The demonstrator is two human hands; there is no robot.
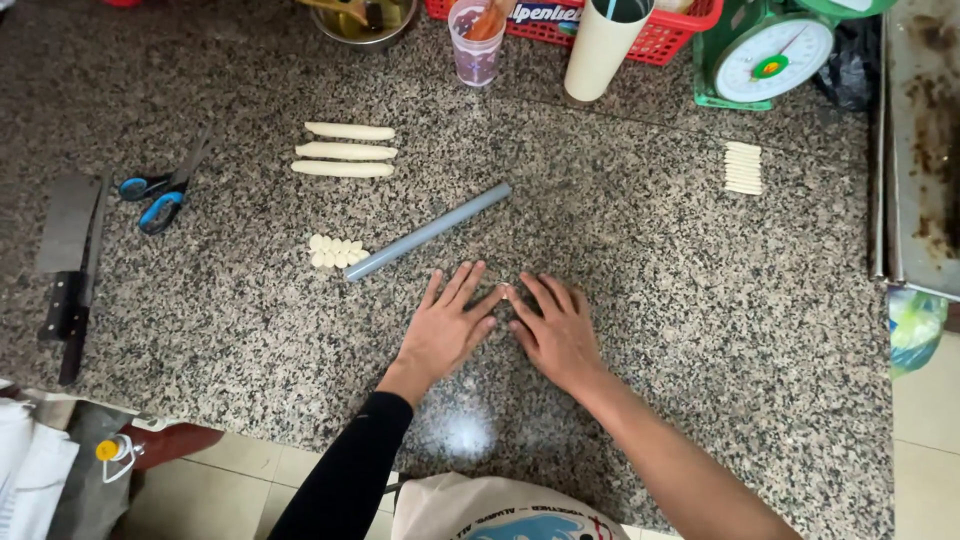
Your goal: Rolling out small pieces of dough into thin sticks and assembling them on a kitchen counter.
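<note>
My left hand (445, 325) and my right hand (555, 330) lie flat, palms down, side by side on the speckled granite counter (700, 300), fingers spread and index fingers nearly touching. A tiny pale bit of dough (506, 291) shows between the fingertips; whether more lies under the palms is hidden. A grey tube used as a rolling pin (428, 232) lies at a slant just beyond my left hand. Beside its near end sits a cluster of small dough pieces (335, 252). Three long dough logs (345, 150) lie farther back.
A row of thin dough sticks (743, 167) lies at the right. Blue-handled scissors (160, 195) and a cleaver (65, 270) lie at the left. At the back stand a metal bowl (365, 20), plastic cup (475, 40), red basket (560, 20) and green scale (765, 50). A metal tray (925, 140) is at the far right.
</note>
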